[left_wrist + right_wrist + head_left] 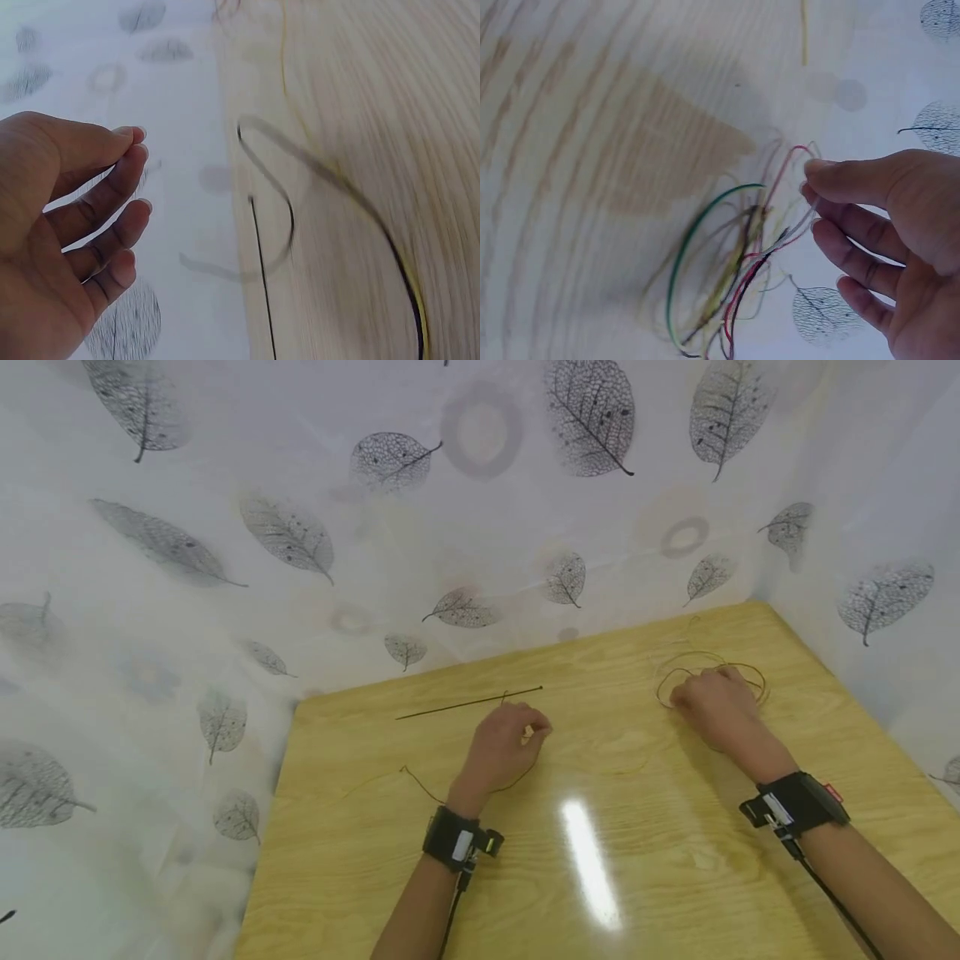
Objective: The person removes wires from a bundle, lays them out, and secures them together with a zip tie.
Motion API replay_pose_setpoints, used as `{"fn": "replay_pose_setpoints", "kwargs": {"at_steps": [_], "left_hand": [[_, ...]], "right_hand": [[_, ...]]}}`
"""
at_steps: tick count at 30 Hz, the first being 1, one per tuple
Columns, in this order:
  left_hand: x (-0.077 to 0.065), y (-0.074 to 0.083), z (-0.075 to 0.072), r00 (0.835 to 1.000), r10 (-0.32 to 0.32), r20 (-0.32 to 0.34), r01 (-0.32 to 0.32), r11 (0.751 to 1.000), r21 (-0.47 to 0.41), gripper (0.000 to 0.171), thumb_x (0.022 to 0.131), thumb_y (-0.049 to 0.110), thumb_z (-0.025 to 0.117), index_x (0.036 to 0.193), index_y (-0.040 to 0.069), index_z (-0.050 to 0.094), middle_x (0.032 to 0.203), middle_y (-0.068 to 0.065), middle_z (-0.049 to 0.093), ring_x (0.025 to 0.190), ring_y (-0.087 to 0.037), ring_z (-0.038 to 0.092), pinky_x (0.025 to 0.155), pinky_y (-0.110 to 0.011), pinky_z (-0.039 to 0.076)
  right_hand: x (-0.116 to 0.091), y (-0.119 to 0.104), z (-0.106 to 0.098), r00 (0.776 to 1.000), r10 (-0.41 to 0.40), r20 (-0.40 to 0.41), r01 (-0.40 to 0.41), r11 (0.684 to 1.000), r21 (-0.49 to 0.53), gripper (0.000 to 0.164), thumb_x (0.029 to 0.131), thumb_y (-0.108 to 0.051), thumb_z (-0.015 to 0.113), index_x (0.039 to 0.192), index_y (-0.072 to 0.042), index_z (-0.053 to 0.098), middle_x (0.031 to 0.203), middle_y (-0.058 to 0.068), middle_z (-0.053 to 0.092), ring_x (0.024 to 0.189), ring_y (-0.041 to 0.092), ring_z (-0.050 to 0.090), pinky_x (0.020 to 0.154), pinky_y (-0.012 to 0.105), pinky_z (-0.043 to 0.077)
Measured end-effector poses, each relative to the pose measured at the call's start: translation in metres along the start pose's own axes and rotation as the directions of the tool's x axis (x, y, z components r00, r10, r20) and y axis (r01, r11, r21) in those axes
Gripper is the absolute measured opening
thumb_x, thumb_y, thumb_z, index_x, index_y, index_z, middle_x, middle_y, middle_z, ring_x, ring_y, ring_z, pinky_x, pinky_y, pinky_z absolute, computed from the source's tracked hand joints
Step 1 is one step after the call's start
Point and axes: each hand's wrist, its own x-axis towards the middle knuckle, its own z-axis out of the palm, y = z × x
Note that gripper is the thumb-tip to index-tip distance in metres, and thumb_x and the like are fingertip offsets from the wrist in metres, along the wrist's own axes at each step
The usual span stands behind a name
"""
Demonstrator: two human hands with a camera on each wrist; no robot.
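My left hand [501, 750] hovers over the table, thumb and index fingertips together, with nothing showing between them in the left wrist view. Beside it, a thin bent black wire [409, 274] with a yellow stretch runs under the wrist; its curled far end looks blurred. A straight thin black rod [468, 703] with a small knob at one end lies just beyond that hand. At the far right, my right hand [717, 706] pinches red and white strands of a loose wire bundle [739, 266]. A green wire [676, 259] arcs out of the bundle.
The light wood-grain table [675, 877] meets a leaf-patterned sheet [480, 527] at its back and sides. Between the hands lies a thin yellow strand [630, 770]. Each wrist wears a black strap camera with a cable along the forearm.
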Motion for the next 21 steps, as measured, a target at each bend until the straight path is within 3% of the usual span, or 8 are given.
{"fn": "replay_pose_setpoints", "kwargs": {"at_steps": [2,6,10,13,15,18,21], "left_hand": [[0.008,0.011,0.004,0.999,0.026,0.029,-0.027,0.999,0.027,0.009,0.1,0.023,0.07,0.102,0.019,0.077,0.094,0.011,0.069,0.087,-0.012,0.061,0.074,-0.022,0.049],[0.024,0.027,0.009,0.996,0.07,0.049,-0.074,0.995,0.068,0.009,0.099,0.022,0.071,0.105,0.019,0.077,0.097,0.01,0.069,0.09,-0.01,0.062,0.076,-0.02,0.048],[0.038,0.039,0.009,0.998,0.065,0.008,-0.065,0.997,0.051,0.026,0.098,0.022,0.073,0.123,0.017,0.071,0.114,0.005,0.068,0.101,-0.012,0.061,0.079,-0.021,0.05],[0.05,0.049,0.008,0.995,0.087,-0.044,-0.083,0.994,0.074,0.041,0.098,0.027,0.073,0.137,0.017,0.063,0.132,0.002,0.064,0.115,-0.016,0.059,0.088,-0.026,0.052],[0.057,0.056,0.007,0.99,0.12,-0.076,-0.113,0.989,0.1,0.043,0.098,0.029,0.072,0.139,0.018,0.062,0.136,0.002,0.063,0.12,-0.018,0.058,0.092,-0.028,0.052],[0.063,0.061,0.009,0.978,0.178,-0.109,-0.166,0.98,0.111,0.032,0.098,0.029,0.072,0.128,0.018,0.07,0.129,0.005,0.069,0.112,-0.016,0.061,0.09,-0.025,0.05],[0.064,0.061,0.012,0.97,0.195,-0.148,-0.184,0.979,0.087,0.02,0.095,0.029,0.076,0.113,0.02,0.078,0.113,0.008,0.076,0.095,-0.011,0.062,0.08,-0.019,0.046]], "right_hand": [[0.001,-0.005,-0.007,0.995,-0.034,-0.09,0.033,0.999,-0.014,0.015,0.087,-0.004,0.077,0.082,-0.018,0.077,0.066,-0.001,0.061,0.068,0.029,0.058,0.087,0.057,0.045],[0.008,-0.02,-0.025,0.962,-0.096,-0.254,0.099,0.995,-0.001,0.011,0.082,-0.005,0.083,0.09,-0.011,0.08,0.065,0.004,0.066,0.063,0.028,0.062,0.086,0.055,0.048],[0.016,-0.035,-0.046,0.934,-0.165,-0.316,0.189,0.981,0.046,0.016,0.081,-0.006,0.083,0.096,-0.009,0.08,0.064,0.005,0.069,0.058,0.024,0.064,0.084,0.054,0.051],[0.02,-0.044,-0.056,0.915,-0.225,-0.334,0.26,0.964,0.063,0.017,0.08,-0.006,0.084,0.095,-0.01,0.08,0.078,0.005,0.074,0.068,0.025,0.068,0.084,0.054,0.051],[0.02,-0.047,-0.06,0.904,-0.255,-0.344,0.297,0.952,0.073,0.015,0.08,-0.007,0.084,0.095,-0.01,0.08,0.084,0.005,0.075,0.075,0.027,0.068,0.085,0.053,0.049],[0.021,-0.051,-0.064,0.882,-0.296,-0.366,0.353,0.931,0.097,0.01,0.092,-0.02,0.077,0.095,-0.011,0.079,0.086,0.004,0.075,0.08,0.028,0.069,0.085,0.053,0.048],[0.021,-0.055,-0.066,0.856,-0.329,-0.399,0.401,0.909,0.113,0.037,0.106,-0.039,0.058,0.095,-0.011,0.079,0.085,0.003,0.074,0.079,0.027,0.067,0.084,0.052,0.048]]}}
